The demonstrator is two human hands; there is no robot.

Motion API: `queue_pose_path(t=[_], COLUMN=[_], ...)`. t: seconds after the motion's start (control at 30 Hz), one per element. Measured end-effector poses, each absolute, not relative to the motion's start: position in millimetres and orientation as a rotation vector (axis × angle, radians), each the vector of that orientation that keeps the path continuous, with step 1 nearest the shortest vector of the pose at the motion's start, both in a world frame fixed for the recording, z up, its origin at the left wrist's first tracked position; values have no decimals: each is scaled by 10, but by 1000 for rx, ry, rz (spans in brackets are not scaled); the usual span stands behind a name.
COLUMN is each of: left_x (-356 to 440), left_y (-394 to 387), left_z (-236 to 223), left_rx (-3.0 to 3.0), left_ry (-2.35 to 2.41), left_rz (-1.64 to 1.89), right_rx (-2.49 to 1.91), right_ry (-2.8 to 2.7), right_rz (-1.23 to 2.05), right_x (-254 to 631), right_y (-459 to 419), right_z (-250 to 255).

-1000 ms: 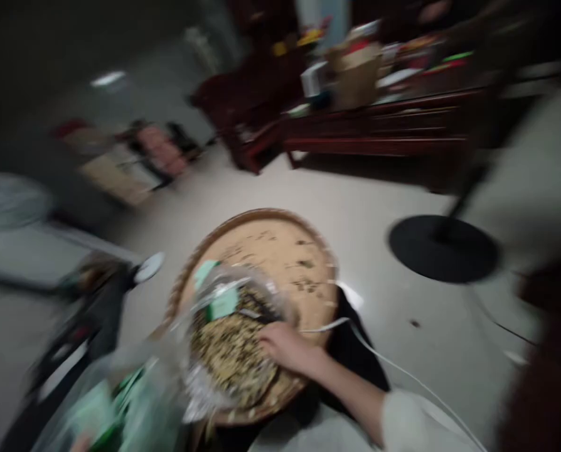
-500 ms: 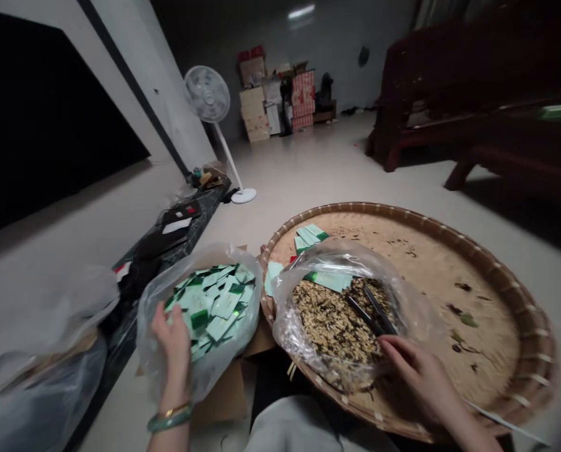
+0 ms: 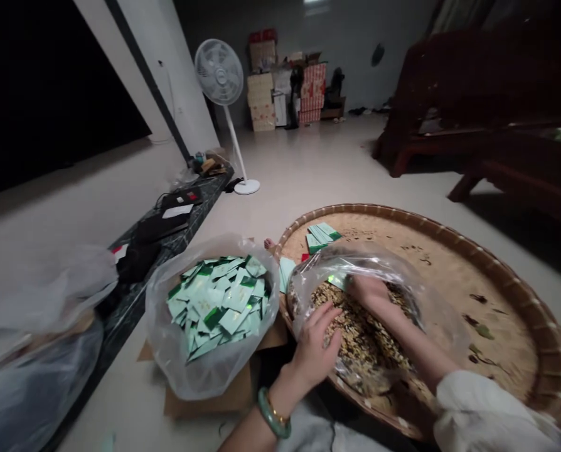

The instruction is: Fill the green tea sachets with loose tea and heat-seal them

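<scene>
Your left hand [image 3: 314, 349], green bangle on the wrist, lies with fingers [image 3: 325, 326] spread and open; your right hand [image 3: 369, 292] has its grip hidden, so you cannot tell. Both rest on a speckled tan-and-black loose mixture [image 3: 360, 339] inside a clear plastic bag [image 3: 405, 270], on a round woven bamboo tray [image 3: 450, 229]; just beside that tray stands a clear bag of pale green cards [image 3: 219, 307].

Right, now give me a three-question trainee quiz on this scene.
1. True or false: the person's left hand has a glossy green bangle on its wrist.
2. Multiple choice: the clear plastic bag beside the round woven bamboo tray holds mainly: A) flat green-and-white packets, B) loose brown grains, C) folded towels.
3. Short answer: which arm has a white cloth sleeve?

Key: 1 true; 2 A; 3 right.
</scene>
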State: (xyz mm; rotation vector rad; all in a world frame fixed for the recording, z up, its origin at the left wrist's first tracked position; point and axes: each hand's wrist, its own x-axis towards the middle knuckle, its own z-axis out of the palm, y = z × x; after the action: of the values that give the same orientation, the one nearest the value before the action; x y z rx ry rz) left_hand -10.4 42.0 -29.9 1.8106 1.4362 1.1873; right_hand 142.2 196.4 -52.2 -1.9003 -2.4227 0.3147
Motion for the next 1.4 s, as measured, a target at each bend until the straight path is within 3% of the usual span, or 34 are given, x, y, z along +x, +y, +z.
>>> queue_pose_path(t=[0.23,0.4,0.5,0.67,1.03,1.27,1.4], left_x=[53,194,302,512,564,473,402], left_y=[521,671,713,693,679,609,595], left_z=[-362,-236,-221,-298,-333,-374,-389], left_rx=[1723,2012,2000,1582,1160,1513,1600], left_ry=[1546,1620,1481,1415,1355,1436,1421], left_rz=[1214,1181,1079,962,928,866,828], right_rx=[-1802,-1044,-861,-1055,-981,-1202,-1233], right_ry=[-2483,-2434,-2248,-1829,-1807,-1614,-1739], right_rz=[268,315,444,290,200,617,464], right_x=[1610,1969,2156,2173,2042,2045,2071], right_y=[1896,1466,1152,898,865,863,843], right_z=[-469,-174,-122,-277,-385,-428,-399])
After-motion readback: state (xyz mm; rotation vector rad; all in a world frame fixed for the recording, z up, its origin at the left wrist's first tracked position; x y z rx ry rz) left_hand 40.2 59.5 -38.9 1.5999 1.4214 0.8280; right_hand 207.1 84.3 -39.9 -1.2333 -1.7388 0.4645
